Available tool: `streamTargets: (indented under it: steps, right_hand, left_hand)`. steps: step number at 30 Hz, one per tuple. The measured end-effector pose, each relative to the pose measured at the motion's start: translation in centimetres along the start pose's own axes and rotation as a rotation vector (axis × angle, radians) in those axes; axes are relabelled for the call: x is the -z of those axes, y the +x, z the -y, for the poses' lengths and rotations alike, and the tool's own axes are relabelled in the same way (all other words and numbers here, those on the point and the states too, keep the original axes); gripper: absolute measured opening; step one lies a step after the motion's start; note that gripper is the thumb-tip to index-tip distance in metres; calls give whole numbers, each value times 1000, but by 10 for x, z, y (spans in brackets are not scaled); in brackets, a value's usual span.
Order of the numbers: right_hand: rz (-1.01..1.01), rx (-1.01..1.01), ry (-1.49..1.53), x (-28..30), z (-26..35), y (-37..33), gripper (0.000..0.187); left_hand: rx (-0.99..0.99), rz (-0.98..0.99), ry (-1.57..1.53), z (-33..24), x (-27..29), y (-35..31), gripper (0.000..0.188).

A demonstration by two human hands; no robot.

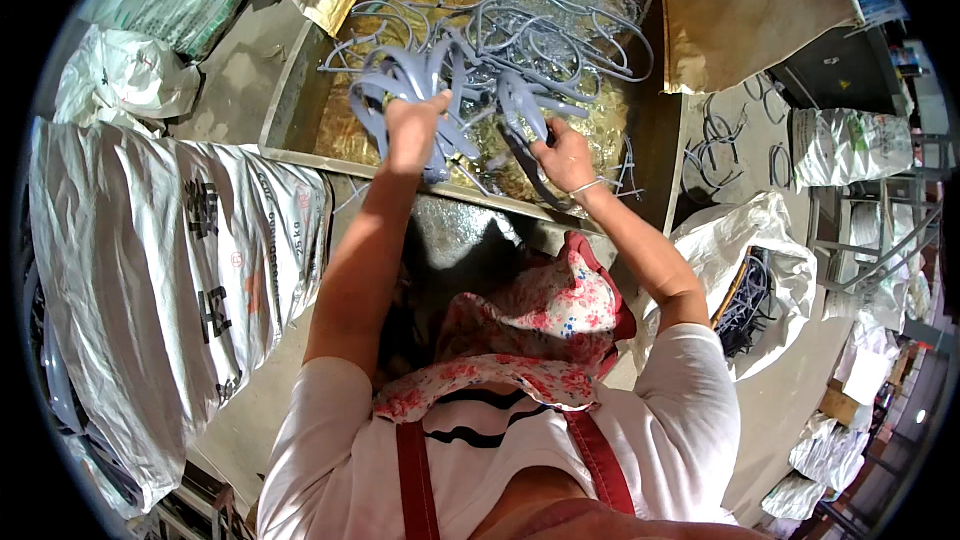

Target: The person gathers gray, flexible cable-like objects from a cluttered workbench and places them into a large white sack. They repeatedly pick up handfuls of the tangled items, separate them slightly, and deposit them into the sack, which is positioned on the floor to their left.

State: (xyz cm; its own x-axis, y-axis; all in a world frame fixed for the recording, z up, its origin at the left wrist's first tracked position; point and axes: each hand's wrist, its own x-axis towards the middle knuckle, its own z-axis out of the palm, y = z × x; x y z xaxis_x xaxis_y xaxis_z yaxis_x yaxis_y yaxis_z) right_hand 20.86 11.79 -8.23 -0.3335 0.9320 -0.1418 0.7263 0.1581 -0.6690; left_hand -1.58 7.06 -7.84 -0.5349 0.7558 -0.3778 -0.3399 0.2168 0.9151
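Note:
My left hand (413, 130) is closed round a bundle of looped grey strips (375, 90) over the near side of a shallow metal trough (285, 100). Close by on the right, my right hand (567, 160) grips another bunch of grey strips (518, 105), whose dark lower ends hang by the trough's front edge. Water fills the trough, and more looped grey strips (560, 30) lie tangled in it beyond my hands. Which single strips my fingers hold is hidden.
A large white woven sack (170, 250) stands at the left. To the right, an open white sack (790, 270) holds dark strips. Loose strips (715, 145) lie on the floor beyond it. Brown sheets (750, 10) cover the trough's far right corner.

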Motion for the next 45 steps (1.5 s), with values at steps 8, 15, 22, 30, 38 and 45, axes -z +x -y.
streamTargets:
  steps: [8, 15, 22, 30, 38, 45]
  right_hand:
    - [-143, 497, -39, -28, 81, 10, 37]
    - [-4, 628, 65, -18, 88, -12, 54]
    - [-33, 312, -6, 16, 10, -30, 29]
    - [-188, 218, -393, 109, 25, 17, 40]
    - [134, 804, -536, 83, 145, 56, 52]
    - [260, 862, -391, 48, 127, 36, 93]
  left_hand:
    - [219, 460, -594, -9, -12, -18, 28]
    - [160, 359, -531, -20, 0, -10, 22]
    - [111, 166, -754, -21, 45, 31, 25]
    - [-149, 117, -163, -42, 33, 4, 16]
    - [-271, 526, 268, -59, 12, -20, 25]
    - [96, 358, -526, -46, 35, 11, 18]
